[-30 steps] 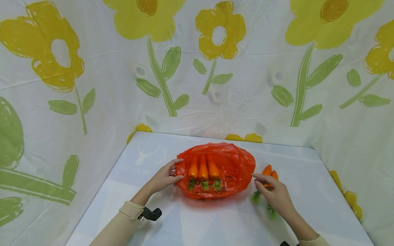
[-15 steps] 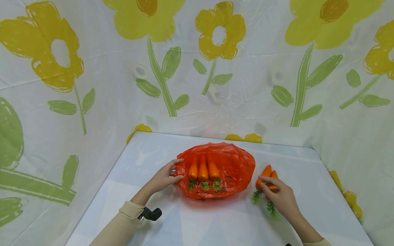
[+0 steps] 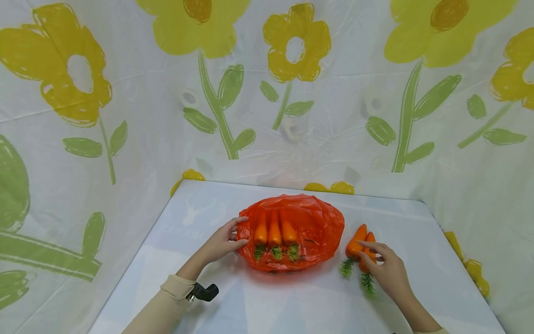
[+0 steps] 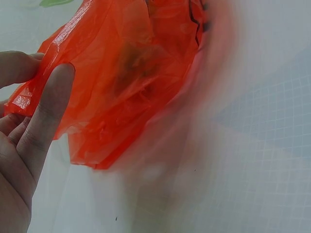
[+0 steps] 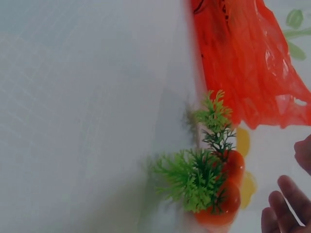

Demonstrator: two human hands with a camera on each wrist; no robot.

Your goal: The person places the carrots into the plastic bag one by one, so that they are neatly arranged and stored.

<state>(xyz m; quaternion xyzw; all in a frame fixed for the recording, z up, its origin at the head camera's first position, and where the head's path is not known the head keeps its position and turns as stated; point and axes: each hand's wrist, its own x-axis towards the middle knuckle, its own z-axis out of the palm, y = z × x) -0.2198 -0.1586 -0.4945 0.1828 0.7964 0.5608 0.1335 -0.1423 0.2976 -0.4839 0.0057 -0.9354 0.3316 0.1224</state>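
Note:
A red plastic bag [image 3: 319, 222] lies mouth-open on the table with three toy carrots [image 3: 275, 232] inside, their green tops towards me. My left hand [image 3: 221, 240] pinches the bag's left edge between thumb and fingers, clearer in the left wrist view, where the bag [image 4: 131, 73] fills the top. Two more carrots lie side by side to the bag's right: one nearer it [image 3: 354, 245] and one farther right [image 3: 367, 262]. Over the farther one hovers my right hand [image 3: 392, 271], thumb and fingers apart. The right wrist view shows its fingers [image 5: 286, 201] spread near the carrots; contact is unclear.
The white table [image 3: 200, 301] meets a flower-printed cloth [image 3: 325, 148] at the back and sides. A black device [image 3: 204, 292] is strapped to my left wrist.
My right hand has moved from the bag's right edge, letting it go, rightwards to the farther loose carrot. The left hand and bag have stayed put.

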